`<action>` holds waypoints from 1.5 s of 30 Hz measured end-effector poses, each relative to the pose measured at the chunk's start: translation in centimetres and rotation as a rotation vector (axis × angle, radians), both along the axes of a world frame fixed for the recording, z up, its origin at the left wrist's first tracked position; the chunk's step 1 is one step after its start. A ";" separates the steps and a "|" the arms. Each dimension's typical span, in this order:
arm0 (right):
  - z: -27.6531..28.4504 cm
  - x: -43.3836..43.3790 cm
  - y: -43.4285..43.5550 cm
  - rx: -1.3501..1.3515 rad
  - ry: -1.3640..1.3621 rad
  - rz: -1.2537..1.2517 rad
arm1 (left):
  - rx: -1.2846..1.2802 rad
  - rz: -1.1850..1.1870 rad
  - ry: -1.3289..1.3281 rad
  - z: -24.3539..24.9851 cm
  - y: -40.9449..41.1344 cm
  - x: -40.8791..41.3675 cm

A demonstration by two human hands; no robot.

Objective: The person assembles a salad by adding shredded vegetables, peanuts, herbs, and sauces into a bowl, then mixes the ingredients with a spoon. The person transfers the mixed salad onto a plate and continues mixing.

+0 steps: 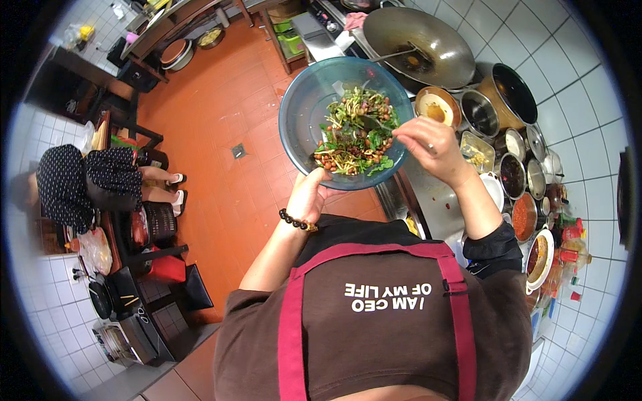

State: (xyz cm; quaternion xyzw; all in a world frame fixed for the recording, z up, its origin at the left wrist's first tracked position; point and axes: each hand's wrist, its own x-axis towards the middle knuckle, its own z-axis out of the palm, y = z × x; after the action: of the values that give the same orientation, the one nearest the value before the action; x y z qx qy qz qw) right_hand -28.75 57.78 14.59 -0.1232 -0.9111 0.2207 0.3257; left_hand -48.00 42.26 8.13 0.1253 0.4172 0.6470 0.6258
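A large bluish translucent bowl (301, 115) is held up in front of me by my left hand (312, 193), whose thumb lies over the near rim. Leafy greens, peanuts and pale thin strips make up the mixed salad (351, 145) inside it. My right hand (426, 145) is at the bowl's right rim, its fingers closed on the handle of a metal spoon (376, 122). The spoon's far end reaches into the greens, and its tip is hidden among them.
Beyond the bowl, a big wok (419, 47) with a ladle sits on the stove. Seasoning containers, including a pot of red seasoning (524, 216), line the counter at right. A person (90, 185) stands at the left shelves. A drain (239, 151) is set in the tiled floor.
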 end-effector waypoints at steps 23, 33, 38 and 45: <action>-2.1 -17.8 -7.4 0.045 -0.192 0.337 | -0.054 0.169 0.096 -2.8 -7.8 -15.2; -2.6 -20.1 -6.2 0.075 -0.199 0.244 | -0.073 0.206 0.061 -2.5 -9.4 -16.6; -3.5 -19.3 -8.2 0.078 -0.319 0.348 | -0.098 0.321 0.092 -3.0 -9.4 -16.8; -3.6 -20.0 -7.0 0.037 -0.300 0.323 | -0.119 0.260 0.101 -3.1 -10.2 -16.4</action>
State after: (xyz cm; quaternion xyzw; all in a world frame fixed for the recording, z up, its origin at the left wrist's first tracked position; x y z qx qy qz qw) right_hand -48.73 50.75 10.99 -0.0009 -0.9612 0.2323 0.1489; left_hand -64.39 32.07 5.07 0.0654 0.4983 0.6895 0.5214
